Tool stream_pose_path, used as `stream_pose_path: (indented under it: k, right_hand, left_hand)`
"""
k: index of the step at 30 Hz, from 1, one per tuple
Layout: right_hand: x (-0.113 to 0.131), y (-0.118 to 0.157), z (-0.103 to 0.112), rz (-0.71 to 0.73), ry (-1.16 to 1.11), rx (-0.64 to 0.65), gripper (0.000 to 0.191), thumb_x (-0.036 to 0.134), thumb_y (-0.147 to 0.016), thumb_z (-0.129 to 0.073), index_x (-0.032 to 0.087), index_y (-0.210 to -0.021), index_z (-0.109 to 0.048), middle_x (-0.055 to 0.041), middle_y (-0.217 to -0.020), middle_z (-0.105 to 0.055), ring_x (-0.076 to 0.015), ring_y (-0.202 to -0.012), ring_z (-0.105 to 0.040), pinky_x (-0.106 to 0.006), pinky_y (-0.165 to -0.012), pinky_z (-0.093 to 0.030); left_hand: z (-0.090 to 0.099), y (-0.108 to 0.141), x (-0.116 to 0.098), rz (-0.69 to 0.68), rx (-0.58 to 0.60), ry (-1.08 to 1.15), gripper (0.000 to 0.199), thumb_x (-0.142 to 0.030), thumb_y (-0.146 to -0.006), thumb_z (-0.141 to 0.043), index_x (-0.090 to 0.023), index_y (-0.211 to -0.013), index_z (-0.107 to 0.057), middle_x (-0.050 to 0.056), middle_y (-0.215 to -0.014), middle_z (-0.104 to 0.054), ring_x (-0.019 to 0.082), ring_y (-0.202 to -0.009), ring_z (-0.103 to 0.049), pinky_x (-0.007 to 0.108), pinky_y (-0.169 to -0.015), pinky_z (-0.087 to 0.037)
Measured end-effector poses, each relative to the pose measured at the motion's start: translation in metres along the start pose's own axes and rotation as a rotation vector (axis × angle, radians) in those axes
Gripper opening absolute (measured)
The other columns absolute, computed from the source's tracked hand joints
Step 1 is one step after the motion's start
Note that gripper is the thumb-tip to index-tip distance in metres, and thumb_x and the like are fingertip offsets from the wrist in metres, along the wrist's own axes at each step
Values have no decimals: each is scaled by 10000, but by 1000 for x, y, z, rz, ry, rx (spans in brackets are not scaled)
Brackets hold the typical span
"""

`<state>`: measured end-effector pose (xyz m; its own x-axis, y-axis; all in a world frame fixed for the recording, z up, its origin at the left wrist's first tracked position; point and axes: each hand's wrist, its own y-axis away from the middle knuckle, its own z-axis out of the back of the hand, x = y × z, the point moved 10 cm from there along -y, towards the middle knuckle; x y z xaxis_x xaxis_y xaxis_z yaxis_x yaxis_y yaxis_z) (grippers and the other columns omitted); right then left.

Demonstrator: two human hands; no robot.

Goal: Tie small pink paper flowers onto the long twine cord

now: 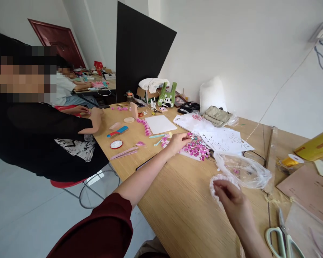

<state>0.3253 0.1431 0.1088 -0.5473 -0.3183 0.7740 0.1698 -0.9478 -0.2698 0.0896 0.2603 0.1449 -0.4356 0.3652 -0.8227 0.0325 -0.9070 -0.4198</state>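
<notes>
My left hand (177,144) reaches across the table to a heap of small pink and purple flowers (195,150). Its fingers are pinched together at the left edge of the heap; whatever is between them is too small to make out. Closer to me, my right hand (233,200) has its thumb and fingers curled together in front of a crumpled white plastic bag (213,184). What those fingertips hold, if anything, is unclear. A clear plastic bag (247,170) with a few pink bits inside lies beyond that hand.
White-handled scissors (282,233) lie at the near right. Cut paper sheets (224,139) and a spool of yellow ribbon (289,161) are farther back. On the left are a blue-and-red tool (118,131), a round white dish (116,144) and a seated co-worker (34,136). A black board (140,50) stands behind.
</notes>
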Motion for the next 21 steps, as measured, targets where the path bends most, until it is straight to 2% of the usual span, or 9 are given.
stream_pose_path:
  k: [4, 7, 10, 14, 18, 21]
  right_hand:
    - [25, -56, -5, -31, -124, -4, 260, 376, -733, -569, 211, -931, -602, 1, -612, -584, -128, -527, -513, -242, -482, -412]
    - [26, -75, -18, -49, -280, -5, 280, 372, -695, -606, 194, -911, -592, -20, -724, -604, -122, -574, -520, -228, -470, -413]
    - [10, -72, -39, -92, -421, 14, 367, 385, -659, -641, 191, -959, -558, -44, -886, -596, -110, -590, -520, -224, -457, -420]
    - [-17, -51, -58, -137, -436, 22, 521, 403, -680, -628, 220, -1138, -459, -61, -980, -569, -116, -607, -546, -248, -475, -454]
    - [-12, -37, -54, 44, -188, 6, 544, 356, -741, -564, 253, -1246, -387, -109, -1141, -513, -191, -846, -588, -308, -604, -502]
    - [1, -30, -58, 193, 1, 69, 477, 288, -780, -509, 261, -1244, -400, -99, -1145, -513, -204, -931, -566, -331, -675, -500]
  left_hand:
    - [-18, 22, -28, -112, 40, -50, 165, -292, -763, -537, -139, -761, -597, -21, -640, -554, 91, -593, -473, 191, -548, -343]
    - [-33, 41, -45, -215, 73, -115, 120, -214, -787, -510, -141, -731, -587, -7, -673, -571, 94, -627, -489, 195, -582, -353]
    - [-55, 62, -45, -268, 154, -161, 120, -157, -802, -478, -145, -771, -594, 8, -720, -594, 100, -663, -514, 201, -612, -370]
    - [-80, 88, -27, -251, 259, -175, 146, -205, -825, -486, -146, -771, -608, 26, -752, -623, 115, -714, -551, 209, -650, -393]
    - [-96, 105, -11, -257, 375, -126, 169, -249, -837, -491, -151, -810, -626, 35, -816, -652, 118, -782, -581, 200, -700, -402]
    - [-101, 109, -5, -260, 446, -117, 187, -272, -843, -485, -157, -840, -632, 31, -834, -658, 113, -787, -591, 195, -708, -402]
